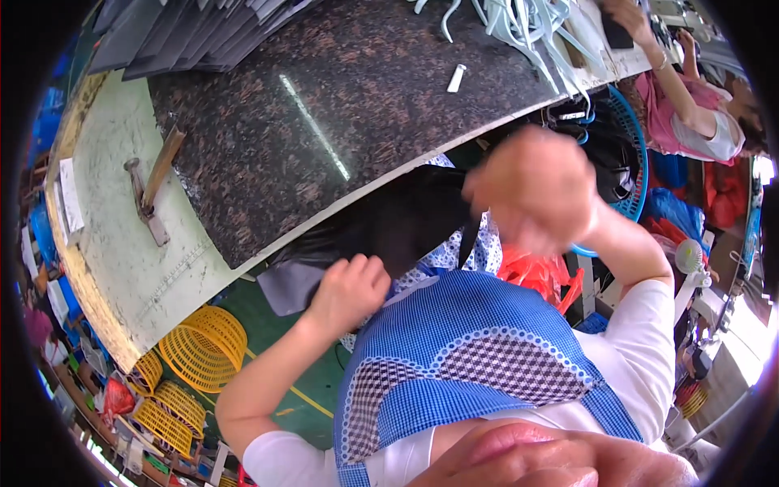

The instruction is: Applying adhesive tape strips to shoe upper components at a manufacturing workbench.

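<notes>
A piece of black, slightly shiny sheet material (381,231) lies across my lap beneath the table edge; I cannot make out what it is. My left hand (353,288) has its fingers curled over the near edge of this black piece. Beside that hand a grey flap (290,288) sticks out to the left. My right hand (535,191) is raised at the right end of the black piece, smeared by motion, so its fingers do not show clearly. A narrow black strip (469,242) hangs just left of it.
A dark speckled stone slab (324,114) covers much of the table. On it are stacked grey sheets (195,36), pale strips (527,32) and a small white tube (457,78). A hammer (146,203) rests at the left. Yellow baskets (203,349) stand below; a co-worker (690,114) sits at right.
</notes>
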`<state>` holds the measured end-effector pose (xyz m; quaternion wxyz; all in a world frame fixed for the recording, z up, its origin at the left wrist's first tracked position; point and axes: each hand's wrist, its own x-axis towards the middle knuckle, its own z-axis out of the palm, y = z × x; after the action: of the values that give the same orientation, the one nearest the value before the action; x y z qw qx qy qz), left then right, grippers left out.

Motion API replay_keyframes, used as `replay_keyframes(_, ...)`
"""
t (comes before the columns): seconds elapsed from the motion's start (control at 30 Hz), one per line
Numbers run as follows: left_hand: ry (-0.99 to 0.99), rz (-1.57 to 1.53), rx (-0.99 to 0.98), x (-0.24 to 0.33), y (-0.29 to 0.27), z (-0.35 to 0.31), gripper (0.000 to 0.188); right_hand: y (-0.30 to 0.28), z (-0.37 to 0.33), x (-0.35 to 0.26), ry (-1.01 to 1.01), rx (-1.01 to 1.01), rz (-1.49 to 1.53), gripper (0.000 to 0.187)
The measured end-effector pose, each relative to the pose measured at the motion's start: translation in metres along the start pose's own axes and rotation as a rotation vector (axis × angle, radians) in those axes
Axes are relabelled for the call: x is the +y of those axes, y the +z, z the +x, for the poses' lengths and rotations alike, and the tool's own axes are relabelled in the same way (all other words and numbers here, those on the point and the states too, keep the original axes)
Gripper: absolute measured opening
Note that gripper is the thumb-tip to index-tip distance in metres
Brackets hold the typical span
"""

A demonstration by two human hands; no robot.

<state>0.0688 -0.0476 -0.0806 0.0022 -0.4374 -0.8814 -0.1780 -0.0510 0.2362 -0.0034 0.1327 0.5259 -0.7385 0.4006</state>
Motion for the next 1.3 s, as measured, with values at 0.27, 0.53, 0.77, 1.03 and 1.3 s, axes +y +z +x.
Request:
replay_keyframes(0.27, 0.009, -0.364, -0.192, -0.036, -0.028, 0.005, 0.035, -0.005, -0.048, 0.061, 0.384, -0.07, -0.281, 0.036)
replay_keyframes(0.53, -0.084, 0.535, 0.654, -0.205, -0.199, 0.159, 0.04, -0.014, -0.096, 0.035, 0.756, 0.037, -0.139, 0.044)
replay_keyframes(0.77, -0.175, 0.384, 0.642, -0.257, -0.271, 0.128, 0.03, -0.066, -0.114, 0.042, 0.917, 0.362, -0.128, 0.037)
replay_keyframes(1.03, -0.046, 0.674, 0.518, -0.086, -0.117, 0.111, 0.011, -0.091, -0.102, 0.125, 0.86, 0.068, -0.784, 0.017)
replay_keyframes(1.3, -0.298, -0.125, 0.009, -0.064, -0.059, 0.076, 0.035, -0.124, -0.123, 0.11, 0.972, 0.531, 0.554, 0.021)
